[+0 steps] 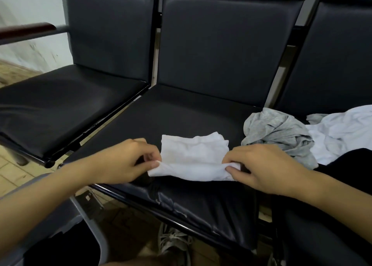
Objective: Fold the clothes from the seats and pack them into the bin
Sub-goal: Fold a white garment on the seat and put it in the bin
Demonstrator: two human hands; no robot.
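Seats (201, 112) smooth black leatherette, slight sheen; white garment (193, 153) soft matt cloth.

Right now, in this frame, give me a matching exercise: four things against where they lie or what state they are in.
Things:
1. small white cloth
2. grey garment
3. white garment
4. left seat

States:
A. crumpled, at the middle seat's right edge
B. bare of clothes
C. pinched at both ends by the hands
D. heaped at the far right

Pairs: 1-C, 2-A, 3-D, 4-B
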